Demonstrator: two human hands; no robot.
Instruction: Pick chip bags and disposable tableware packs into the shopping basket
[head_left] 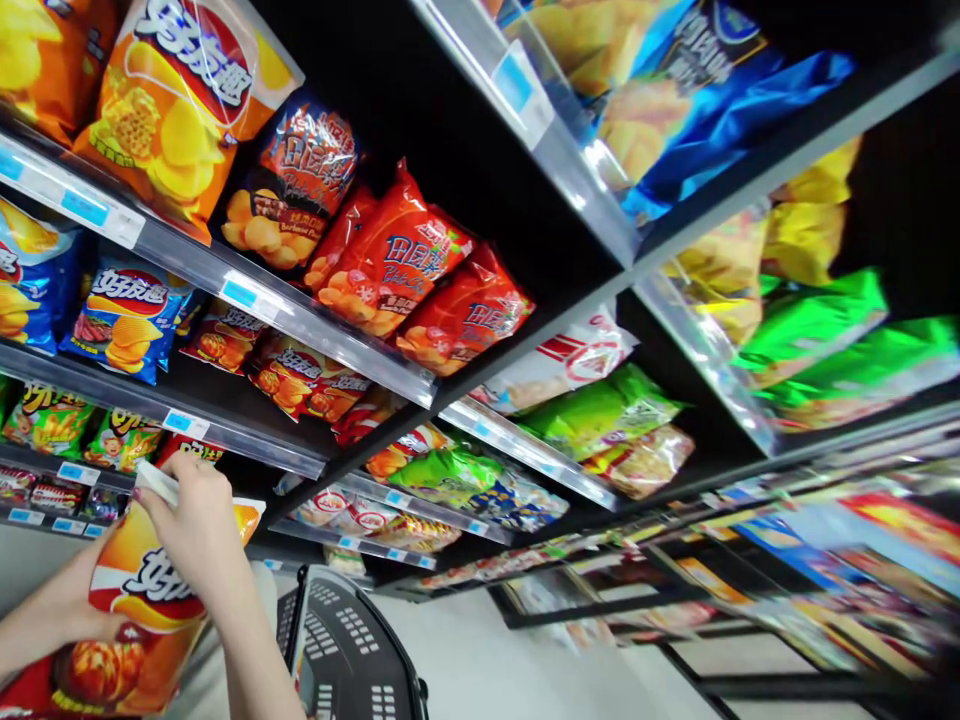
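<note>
In my right hand [199, 520], fingers pinch something white [159, 482] over the upper part of an orange chip bag [160, 632] at eight o'clock; my left hand [75, 605] grasps its side. Black basket [364, 650] at seven, snack shelves [187, 262] at ten.

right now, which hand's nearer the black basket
Right. In the picture, the right hand is up and left of the black basket; the left hand, on the chip bag, is farther left.
</note>
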